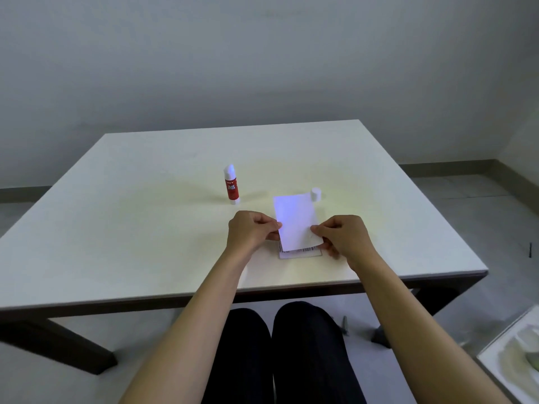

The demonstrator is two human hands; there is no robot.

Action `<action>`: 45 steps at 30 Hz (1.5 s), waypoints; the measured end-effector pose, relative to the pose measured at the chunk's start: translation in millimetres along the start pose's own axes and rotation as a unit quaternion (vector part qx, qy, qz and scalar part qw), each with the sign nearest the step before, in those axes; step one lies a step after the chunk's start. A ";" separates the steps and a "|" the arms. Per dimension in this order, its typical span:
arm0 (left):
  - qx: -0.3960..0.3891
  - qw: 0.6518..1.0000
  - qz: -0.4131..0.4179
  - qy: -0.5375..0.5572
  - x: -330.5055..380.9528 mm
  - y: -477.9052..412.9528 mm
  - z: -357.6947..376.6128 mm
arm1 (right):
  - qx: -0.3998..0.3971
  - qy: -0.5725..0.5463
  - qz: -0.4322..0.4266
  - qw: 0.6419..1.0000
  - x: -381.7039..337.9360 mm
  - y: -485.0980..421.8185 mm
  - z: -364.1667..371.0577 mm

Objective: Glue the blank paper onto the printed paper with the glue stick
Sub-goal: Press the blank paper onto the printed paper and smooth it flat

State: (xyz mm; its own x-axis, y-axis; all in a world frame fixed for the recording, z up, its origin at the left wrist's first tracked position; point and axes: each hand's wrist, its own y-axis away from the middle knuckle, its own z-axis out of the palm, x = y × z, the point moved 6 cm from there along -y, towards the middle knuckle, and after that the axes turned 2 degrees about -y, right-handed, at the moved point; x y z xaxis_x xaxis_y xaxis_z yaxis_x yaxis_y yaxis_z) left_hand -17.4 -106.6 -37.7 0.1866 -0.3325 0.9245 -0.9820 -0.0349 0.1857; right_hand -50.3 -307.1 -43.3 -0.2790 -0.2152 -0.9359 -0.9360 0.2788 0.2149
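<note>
Blank paper (294, 223) is pinched in both my hands, over the printed paper (300, 253), toward the table's near edge, a bit right of centre. It's tilted: near end low, just over the print, far end apparently raised off the surface. Printed paper lies flat on the table (145, 228); only its near strip with barcode-like lines shows, the rest is covered by the blank sheet.

Left hand (250, 233) grips the blank sheet's left edge, thumb and fingers closed on it. Right hand (344, 237) holds the right edge near the lower corner, same narrow pinch.

Glue stick (232, 186) stands upright, uncapped, further in toward table centre, left of the papers, well apart from my hands. Its cap (316, 194) sits just beyond the blank sheet's far right corner.

My read: placement step. With the stick open and set aside, glue is probably already on, but I can't see any.

Next move needs: square the blank sheet's edges to the print, lower from near end to far end, then press flat and smooth outward. Sheet is slightly rotated now, so correct before contact; paper grabs fast on glue.
</note>
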 end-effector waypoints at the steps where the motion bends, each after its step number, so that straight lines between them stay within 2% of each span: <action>1: 0.004 1.000 0.003 -0.014 0.6 0.0 -0.8 | -0.002 0.023 -0.003 1.000 -0.2 -0.6 0.9; 8: 0.005 0.996 0.013 -0.090 1.0 -0.4 1.7 | -0.012 0.124 -0.028 0.992 -2.7 -1.0 4.3; 19: 0.005 0.987 0.044 -0.154 0.9 -2.3 6.3 | -0.019 0.178 -0.048 0.983 -4.0 -0.7 7.8; 24: 0.015 0.979 0.068 -0.193 3.8 -3.2 9.1 | -0.019 0.238 -0.068 0.969 -5.8 -3.5 12.5; 29: 0.041 0.961 0.103 -0.254 3.7 -5.5 9.2 | -0.026 0.236 -0.080 0.968 -7.6 -3.3 14.6; 33: 0.033 0.956 0.146 -0.252 1.3 -7.9 8.1 | -0.048 0.271 -0.096 0.957 -7.9 -4.4 17.1; 35: -0.013 0.941 0.193 -0.277 4.0 -6.3 12.6 | -0.059 0.278 -0.091 0.954 -6.5 -7.2 18.7; 36: -0.046 0.923 0.218 -0.314 5.5 -5.8 16.1 | -0.062 0.286 -0.088 0.952 -5.9 -8.6 19.2; 39: -0.158 0.842 0.251 -0.451 1.3 -3.0 28.1 | -0.061 0.309 -0.080 0.946 -5.0 -13.5 19.3; 40: -0.189 0.828 0.244 -0.469 -2.5 -2.5 30.2 | -0.061 0.318 -0.076 0.943 -5.5 -14.2 19.2; 43: -0.220 0.814 0.227 -0.487 -8.0 -4.1 28.9 | -0.054 0.358 -0.062 0.930 -6.7 -14.2 17.9; 45: -0.224 0.810 0.227 -0.492 -8.1 -5.1 27.9 | -0.030 0.417 -0.080 0.905 -11.1 -8.3 16.3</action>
State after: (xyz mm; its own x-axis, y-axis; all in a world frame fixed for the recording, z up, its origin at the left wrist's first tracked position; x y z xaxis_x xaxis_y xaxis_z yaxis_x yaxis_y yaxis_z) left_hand -14.6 -130.0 -55.5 -0.5210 -0.8135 0.2583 -0.7926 0.5734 0.2074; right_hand -35.9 -291.8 -39.2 -0.1801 -0.8865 -0.4262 -0.9818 0.1353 0.1333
